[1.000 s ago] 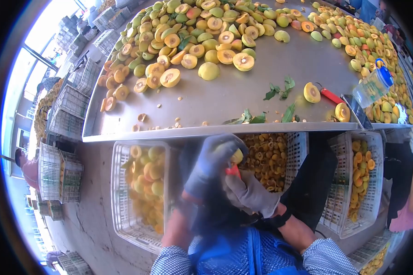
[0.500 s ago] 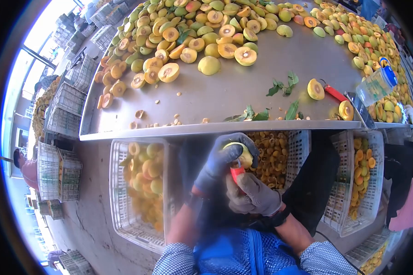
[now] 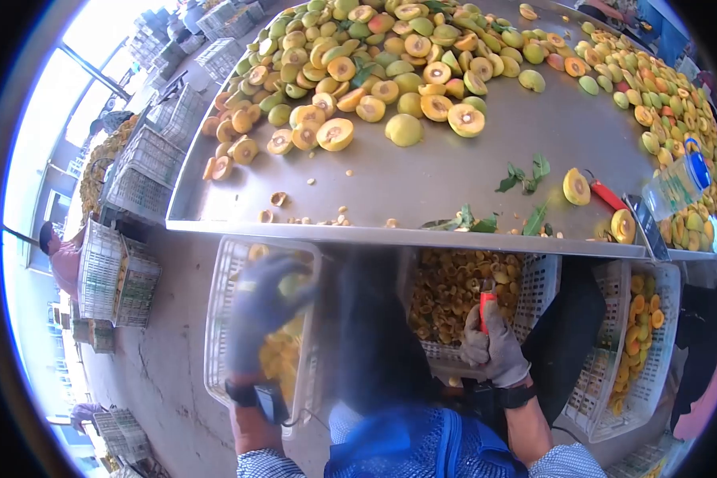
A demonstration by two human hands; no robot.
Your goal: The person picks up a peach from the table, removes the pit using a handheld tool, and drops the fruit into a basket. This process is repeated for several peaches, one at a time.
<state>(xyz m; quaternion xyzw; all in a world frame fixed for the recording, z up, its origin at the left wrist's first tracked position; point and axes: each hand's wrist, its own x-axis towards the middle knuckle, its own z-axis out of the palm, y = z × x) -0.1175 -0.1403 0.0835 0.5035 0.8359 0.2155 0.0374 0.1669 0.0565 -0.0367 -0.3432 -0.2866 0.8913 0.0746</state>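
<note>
My left hand (image 3: 267,311), in a dark glove and smeared by motion, is over the white crate of fruit pieces (image 3: 215,334) at the left. Whether its fingers hold anything cannot be made out. In a grey glove, my right hand (image 3: 498,346) grips a red-handled tool (image 3: 486,307) upright, its metal tip at the top. Beneath that tool is a crate of small scooped-out brown pieces (image 3: 446,299). Halved yellow-green fruits (image 3: 405,130) lie heaped on the metal table (image 3: 295,191) ahead.
A red-handled tool (image 3: 607,195), leaves (image 3: 526,177) and a clear bottle with a blue cap (image 3: 677,187) lie at the table's right. Another fruit crate (image 3: 653,358) stands right of my leg. Stacked crates (image 3: 139,179) and a person (image 3: 64,255) are at far left.
My left hand has left the tool and moved left over the crate. The fruit it held is no longer visible between my hands. My right hand has shifted right with the tool.
</note>
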